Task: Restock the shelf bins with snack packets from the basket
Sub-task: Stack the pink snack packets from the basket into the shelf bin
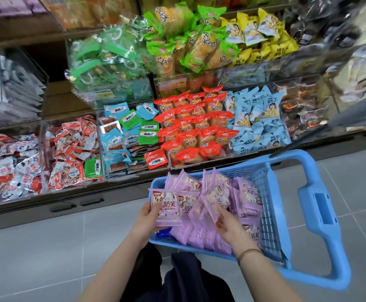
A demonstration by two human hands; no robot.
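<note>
So the purple snack packets [201, 234] are all piled in a blue plastic basket [273, 214], pretty much filling it. The left hand [146, 221] grips one packet [166, 209] by its left edge, holding it face-up over the basket's near-left corner. The right hand [230, 225] is in the middle of the pile, fingertips pinching the bottom edge of another purple packet [218, 198] that's tilted up. There's a thin bracelet [248, 252] on that wrist.

The basket sits on the grey tile floor [47, 247], just in front of the shelf, with its handle [321, 205] off to the right. Right behind it are the clear shelf bins: orange-red packets [196, 125] straight ahead, light-blue ones [258, 118] to the right, blue and green sachets [129, 131] to the left, then red-and-white ones [73, 147]. The tier above has lime-green packets [188, 44] and yellow packets [262, 40].
</note>
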